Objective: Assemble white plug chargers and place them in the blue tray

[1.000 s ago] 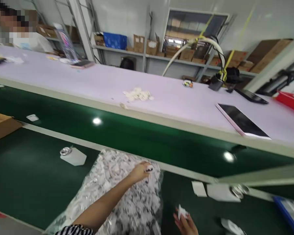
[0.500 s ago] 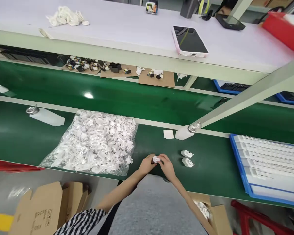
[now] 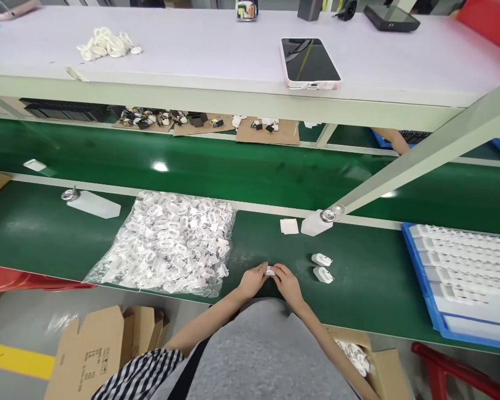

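My left hand [image 3: 250, 280] and my right hand [image 3: 289, 284] meet at the near edge of a green conveyor belt [image 3: 366, 300]. Between their fingertips they pinch a small white plastic piece [image 3: 270, 271], mostly hidden by the fingers. Just right of my right hand lie two white plug-shaped adapters [image 3: 321, 259], the lower one [image 3: 323, 274] close beside the first. A clear plastic bag [image 3: 166, 244] packed with similar white pieces lies to the left of my left hand, not touching it.
A blue tray [image 3: 420, 283] of white units stands on the belt at right. White bottles [image 3: 92, 204] and a paper square [image 3: 289, 226] lie on the belt. An overhead white shelf holds a phone [image 3: 309, 63]. Cardboard boxes [image 3: 87, 355] sit on the floor below. A co-worker's hand [image 3: 394, 139] shows beyond the belt.
My view has swung down from the far shelves to the belt. My hands have come together from the bag and belt around the white piece. Two adapters now lie at right.
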The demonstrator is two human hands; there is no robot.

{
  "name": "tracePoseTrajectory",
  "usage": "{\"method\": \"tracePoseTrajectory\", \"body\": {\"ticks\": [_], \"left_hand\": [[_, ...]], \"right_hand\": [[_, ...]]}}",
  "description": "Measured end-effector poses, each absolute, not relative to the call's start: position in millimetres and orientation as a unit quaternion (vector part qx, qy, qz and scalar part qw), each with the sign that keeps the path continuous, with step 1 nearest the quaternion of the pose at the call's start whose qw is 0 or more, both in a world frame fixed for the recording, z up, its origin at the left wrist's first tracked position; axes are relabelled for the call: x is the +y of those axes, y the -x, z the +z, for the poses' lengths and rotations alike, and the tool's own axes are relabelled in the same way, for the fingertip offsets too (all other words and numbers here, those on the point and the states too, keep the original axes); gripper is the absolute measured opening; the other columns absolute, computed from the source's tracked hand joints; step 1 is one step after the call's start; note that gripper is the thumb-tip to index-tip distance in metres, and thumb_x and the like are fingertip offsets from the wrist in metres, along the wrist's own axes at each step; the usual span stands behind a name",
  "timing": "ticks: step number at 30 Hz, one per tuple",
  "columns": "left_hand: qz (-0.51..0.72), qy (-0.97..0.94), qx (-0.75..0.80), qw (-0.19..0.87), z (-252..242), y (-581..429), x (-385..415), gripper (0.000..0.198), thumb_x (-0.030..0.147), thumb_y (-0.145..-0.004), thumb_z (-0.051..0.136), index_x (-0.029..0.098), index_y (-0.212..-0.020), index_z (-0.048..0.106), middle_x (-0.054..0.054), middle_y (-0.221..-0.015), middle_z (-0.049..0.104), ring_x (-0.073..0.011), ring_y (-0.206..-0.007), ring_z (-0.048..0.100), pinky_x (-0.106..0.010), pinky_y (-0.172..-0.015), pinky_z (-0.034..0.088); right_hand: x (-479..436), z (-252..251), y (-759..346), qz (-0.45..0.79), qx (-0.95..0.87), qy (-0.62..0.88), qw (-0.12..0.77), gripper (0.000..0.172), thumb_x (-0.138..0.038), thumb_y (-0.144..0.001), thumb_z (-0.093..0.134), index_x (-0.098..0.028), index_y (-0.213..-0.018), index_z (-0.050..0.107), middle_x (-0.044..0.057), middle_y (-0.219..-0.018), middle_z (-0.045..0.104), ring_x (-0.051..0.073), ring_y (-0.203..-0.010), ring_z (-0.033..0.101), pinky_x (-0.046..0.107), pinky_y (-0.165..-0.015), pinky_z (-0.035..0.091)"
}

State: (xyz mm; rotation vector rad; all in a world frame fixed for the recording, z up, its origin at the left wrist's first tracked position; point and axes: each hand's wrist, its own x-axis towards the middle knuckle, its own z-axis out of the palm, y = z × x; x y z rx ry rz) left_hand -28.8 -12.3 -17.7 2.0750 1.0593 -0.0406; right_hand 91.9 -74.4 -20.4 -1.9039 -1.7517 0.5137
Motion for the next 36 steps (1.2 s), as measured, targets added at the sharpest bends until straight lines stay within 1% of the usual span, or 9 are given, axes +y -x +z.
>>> {"method": "tracePoseTrajectory", "body": {"ticks": [2,7,11,14,17,21,25,31,36], "left_hand": [[-0.023,-0.807,0.428,0.406,-17.2,27.5,-12.8,0.035,0.020,-0.075,0.040,0.017,-0.110,0.040,-0.005,-0.114,0.044,-0.0152,-0.100,0.043,-0.026,-0.085,0.032],[-0.047,-0.793,0.448,0.409,-14.6,25.8,-11.2,0.036,0.021,-0.074,0.042,0.018,-0.110,0.041,-0.005,-0.105,0.051,-0.0160,-0.091,0.050,-0.025,-0.079,0.037],[-0.034,-0.808,0.425,0.407,-12.8,27.6,-9.0,0.035,0.022,-0.074,0.043,0.016,-0.108,0.042,-0.006,-0.108,0.049,-0.0158,-0.096,0.047,-0.024,-0.081,0.035],[-0.054,-0.815,0.420,0.396,-7.6,25.1,-7.9,0.034,0.020,-0.074,0.044,0.018,-0.108,0.042,-0.005,-0.111,0.046,-0.0163,-0.099,0.044,-0.025,-0.083,0.034],[-0.130,-0.813,0.445,0.354,1.6,16.7,-6.6,0.031,0.018,-0.074,0.043,0.016,-0.105,0.043,-0.009,-0.099,0.053,-0.0206,-0.090,0.050,-0.030,-0.078,0.037],[-0.212,-0.833,0.414,0.300,10.9,5.9,-0.1,0.024,0.013,-0.075,0.038,0.008,-0.096,0.047,-0.015,-0.085,0.056,-0.0244,-0.081,0.053,-0.034,-0.069,0.040],[-0.234,-0.844,0.375,0.304,12.2,2.4,9.5,0.017,0.014,-0.072,0.044,0.010,-0.087,0.051,-0.012,-0.078,0.058,-0.0232,-0.077,0.055,-0.032,-0.068,0.040],[-0.235,-0.851,0.365,0.294,11.6,-2.0,12.4,0.018,0.013,-0.072,0.041,0.011,-0.086,0.052,-0.011,-0.078,0.058,-0.0219,-0.075,0.055,-0.030,-0.065,0.041],[-0.177,-0.893,0.336,0.240,10.6,4.2,3.7,0.022,0.008,-0.070,0.036,0.009,-0.085,0.051,-0.013,-0.082,0.055,-0.0209,-0.072,0.053,-0.027,-0.054,0.042]], "right_hand": [[-75.1,-23.0,-92.4,0.184,-0.646,0.698,0.250,0.023,-0.020,-0.077,0.035,-0.022,-0.088,0.054,0.004,-0.089,0.054,0.015,-0.082,0.050,0.028,-0.073,0.042],[-76.2,-26.5,-93.0,0.174,-0.648,0.701,0.240,0.023,-0.021,-0.077,0.035,-0.021,-0.089,0.055,0.005,-0.091,0.054,0.016,-0.085,0.049,0.029,-0.075,0.042],[-76.0,-25.6,-94.2,0.179,-0.651,0.701,0.230,0.023,-0.018,-0.077,0.035,-0.018,-0.088,0.055,0.006,-0.094,0.054,0.016,-0.086,0.050,0.029,-0.075,0.042],[-73.9,-21.4,-95.1,0.197,-0.651,0.701,0.214,0.023,-0.016,-0.075,0.037,-0.018,-0.092,0.053,0.006,-0.094,0.054,0.016,-0.085,0.051,0.028,-0.074,0.043],[-68.4,-15.0,-96.3,0.229,-0.645,0.709,0.170,0.028,-0.011,-0.072,0.039,-0.015,-0.098,0.049,0.007,-0.095,0.055,0.017,-0.083,0.052,0.027,-0.068,0.044],[-57.0,-5.1,-98.1,0.259,-0.654,0.706,0.083,0.029,-0.005,-0.067,0.043,-0.014,-0.094,0.052,0.008,-0.093,0.057,0.019,-0.081,0.054,0.027,-0.067,0.043],[-48.6,1.2,-101.0,0.262,-0.671,0.693,0.017,0.024,-0.005,-0.067,0.045,-0.013,-0.088,0.054,0.008,-0.083,0.060,0.021,-0.075,0.055,0.027,-0.062,0.043],[-51.9,-1.1,-106.6,0.262,-0.686,0.679,0.020,0.022,-0.009,-0.068,0.046,-0.016,-0.089,0.050,0.007,-0.087,0.057,0.019,-0.072,0.056,0.024,-0.057,0.041],[-64.6,-10.7,-104.9,0.262,-0.694,0.669,0.043,0.015,-0.013,-0.071,0.041,-0.018,-0.084,0.048,0.007,-0.083,0.056,0.018,-0.064,0.056,0.022,-0.048,0.039]]}}
